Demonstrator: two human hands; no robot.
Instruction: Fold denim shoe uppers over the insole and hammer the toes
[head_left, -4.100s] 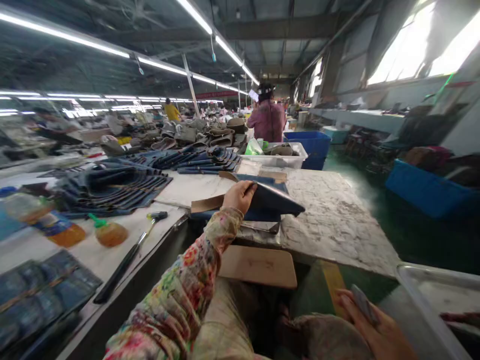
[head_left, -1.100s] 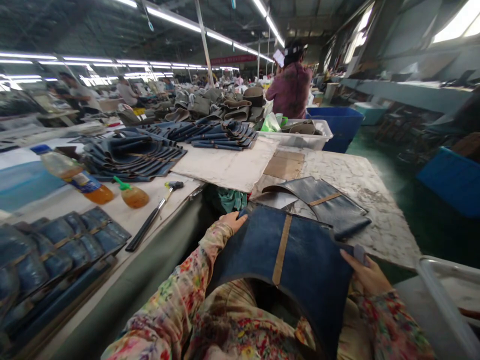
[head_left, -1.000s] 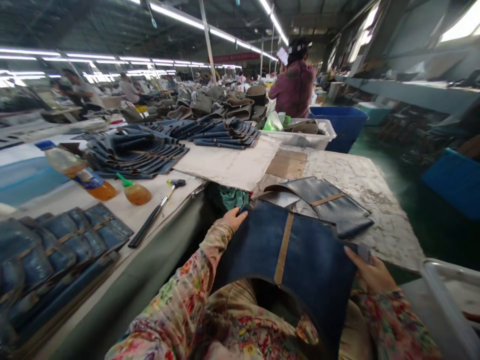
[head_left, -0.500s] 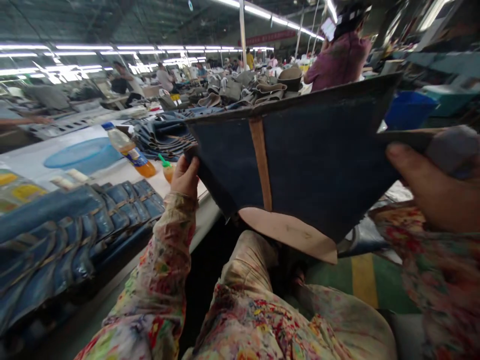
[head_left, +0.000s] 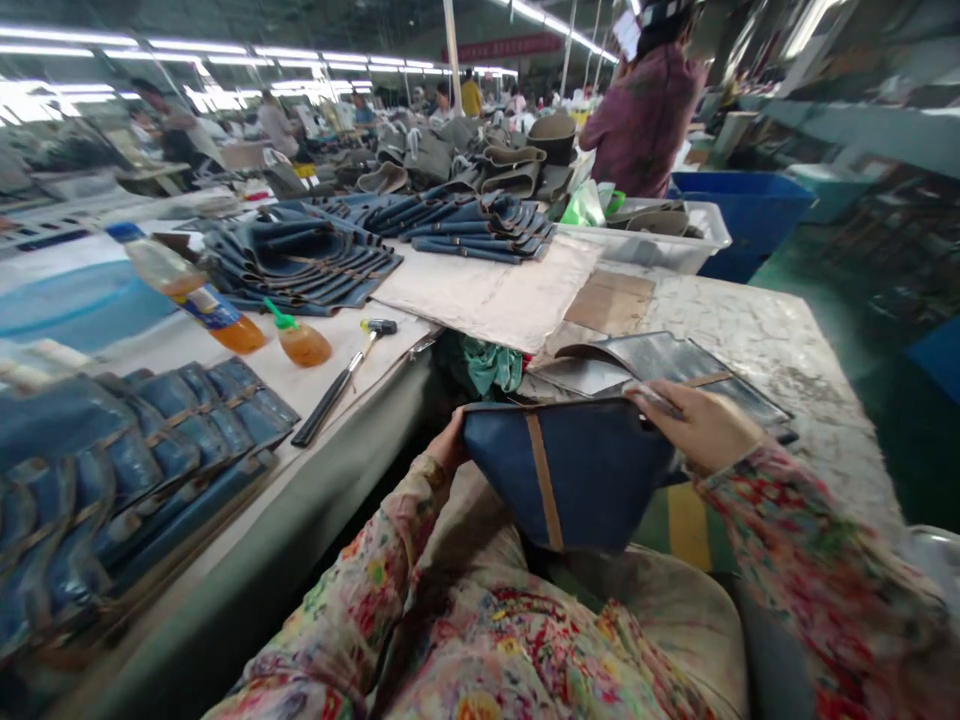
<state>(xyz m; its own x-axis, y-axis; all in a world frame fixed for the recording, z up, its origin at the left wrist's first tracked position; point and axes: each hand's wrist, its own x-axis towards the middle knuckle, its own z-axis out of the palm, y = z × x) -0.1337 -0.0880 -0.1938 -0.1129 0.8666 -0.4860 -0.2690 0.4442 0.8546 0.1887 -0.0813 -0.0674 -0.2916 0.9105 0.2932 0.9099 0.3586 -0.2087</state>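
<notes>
A dark blue leather-like panel [head_left: 592,470] with a brown vertical strip hangs above my lap, stretched between both hands. My left hand [head_left: 448,440] grips its upper left corner, the fingers partly hidden behind it. My right hand [head_left: 701,425] is closed on the upper right edge, and a small greyish covering shows at its fingertips. Just beyond my right hand, more blue panels [head_left: 739,390] with a brown strip lie on the worn table. On my left, a row of overlapping blue panels [head_left: 157,440] rests along the table edge.
A hammer [head_left: 345,385], a small squeeze bottle [head_left: 304,343] and a larger bottle [head_left: 206,305] of orange liquid are on the left table. Behind are blue panel stacks [head_left: 292,255], a white bin [head_left: 694,240] and a blue bin [head_left: 750,215]. A person in purple [head_left: 641,120] stands beyond.
The panel has come down and away from my face towards my lap, with both hands still on it. Its pale lower piece no longer shows. My view has shifted right and down.
</notes>
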